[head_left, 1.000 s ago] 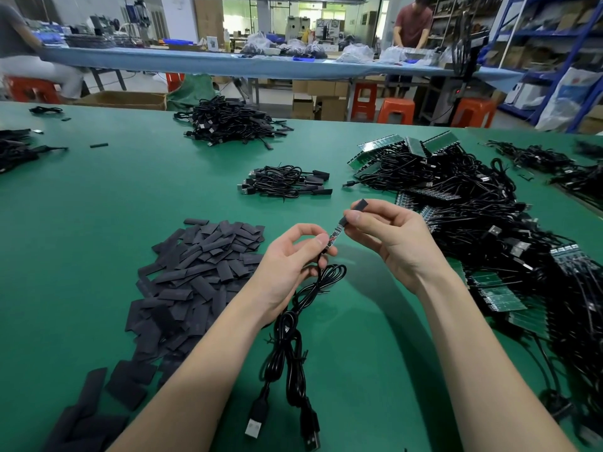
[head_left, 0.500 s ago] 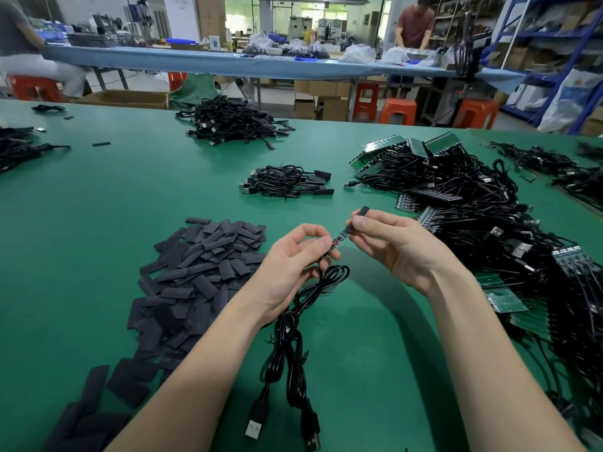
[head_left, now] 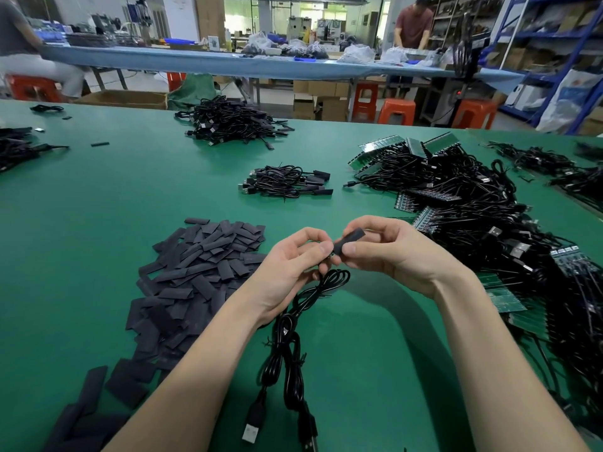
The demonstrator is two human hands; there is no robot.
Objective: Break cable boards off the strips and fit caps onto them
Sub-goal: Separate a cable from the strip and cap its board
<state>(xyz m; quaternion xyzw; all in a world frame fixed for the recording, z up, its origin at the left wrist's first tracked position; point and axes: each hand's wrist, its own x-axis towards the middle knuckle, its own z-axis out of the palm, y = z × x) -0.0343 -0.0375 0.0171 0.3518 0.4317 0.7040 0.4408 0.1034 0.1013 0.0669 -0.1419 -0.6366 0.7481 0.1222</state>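
Note:
My left hand (head_left: 293,265) pinches the base of a small cable board, which is almost wholly hidden between my fingers. My right hand (head_left: 388,252) pinches a black cap (head_left: 349,240) that now covers most of that board. The board's black cable (head_left: 287,340) hangs down from my left hand, its coils and USB plugs lying on the green table (head_left: 98,207). A heap of loose black caps (head_left: 192,272) lies to the left. Strips of green boards with cables (head_left: 456,197) are piled to the right.
A small bundle of cables with caps fitted (head_left: 287,182) lies straight ahead, and a larger heap of cables (head_left: 228,122) lies farther back. More cables sit at the table's left and right edges. People work at a long bench (head_left: 228,62) behind.
My right hand has slid the cap down along the board toward my left hand. The bare board seen between my hands before is now almost fully covered.

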